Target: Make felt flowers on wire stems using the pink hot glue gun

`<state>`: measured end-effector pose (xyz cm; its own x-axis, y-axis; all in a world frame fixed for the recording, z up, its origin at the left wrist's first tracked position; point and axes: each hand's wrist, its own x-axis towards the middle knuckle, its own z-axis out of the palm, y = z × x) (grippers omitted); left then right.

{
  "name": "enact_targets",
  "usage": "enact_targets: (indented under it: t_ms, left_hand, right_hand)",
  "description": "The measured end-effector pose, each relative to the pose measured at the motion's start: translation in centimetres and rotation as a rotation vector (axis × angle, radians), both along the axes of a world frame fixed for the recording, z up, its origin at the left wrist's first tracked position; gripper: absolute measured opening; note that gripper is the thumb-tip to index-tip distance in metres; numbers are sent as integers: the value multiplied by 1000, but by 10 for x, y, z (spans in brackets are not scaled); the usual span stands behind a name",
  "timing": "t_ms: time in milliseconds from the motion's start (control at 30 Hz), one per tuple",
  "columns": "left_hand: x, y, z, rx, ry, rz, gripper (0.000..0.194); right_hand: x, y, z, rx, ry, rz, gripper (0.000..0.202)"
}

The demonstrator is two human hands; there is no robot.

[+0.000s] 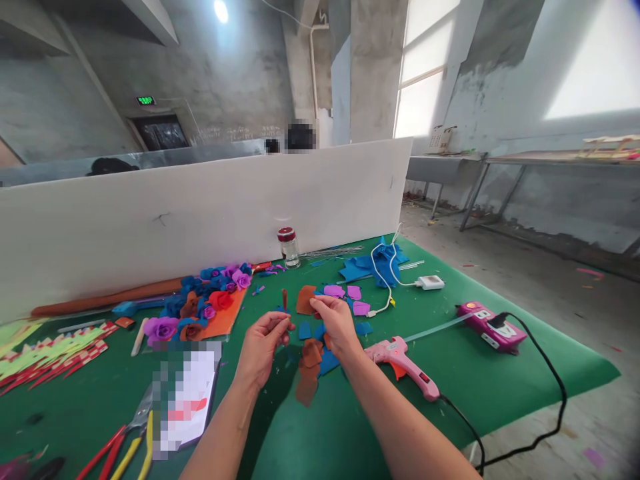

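Observation:
My left hand (264, 340) is closed in a pinch over the table. A narrow brown paper roll (285, 299) stands upright just above its fingertips, apparently on a stem they grip. Beside it, my right hand (336, 323) pinches the edge of a brown crepe paper petal (305, 300). Below the hands lie more brown petals (307, 387) and blue paper pieces (305, 331). Several purple petals (354, 293) rest just beyond my right hand. A pink glue gun (407, 363) with a long glue stick lies to the right of my right wrist.
Finished paper flowers (173, 313) are heaped at the left. A lidded glass jar (289, 250) stands near the white partition (210, 220). At the right are a magenta power strip (493, 327), a white charger (430, 283) and cables. Pliers (135, 427) and a phone-like device (193, 400) lie front left.

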<state>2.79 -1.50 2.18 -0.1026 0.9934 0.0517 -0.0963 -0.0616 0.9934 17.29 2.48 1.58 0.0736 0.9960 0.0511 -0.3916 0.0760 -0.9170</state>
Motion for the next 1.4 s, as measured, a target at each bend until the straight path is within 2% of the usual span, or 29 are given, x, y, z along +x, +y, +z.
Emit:
enact_targets:
  t_ms: [333, 567, 767, 933, 1167, 1400]
  left_hand:
    - [-1, 0, -3, 35, 65, 72, 24]
    - [2, 1, -4, 16, 0, 46, 27]
    - [1, 3, -5, -63, -51, 15, 30]
    - [1, 2, -5, -71, -94, -16, 28]
    - [4, -1, -1, -80, -72, -30, 31]
    - [5, 1, -3, -66, -54, -19, 31]
  right_hand:
    - [3, -1, 3, -30, 30, -15, 20]
    - [3, 2, -1, -24, 32, -20, 22]
    - [1, 1, 2, 5, 12, -22, 22]
    - [-3, 2, -5, 27, -48, -39, 24]
    - [-4, -2, -2, 109, -166, -36, 25]
    - [-7, -4, -2, 80, -177, -23, 24]
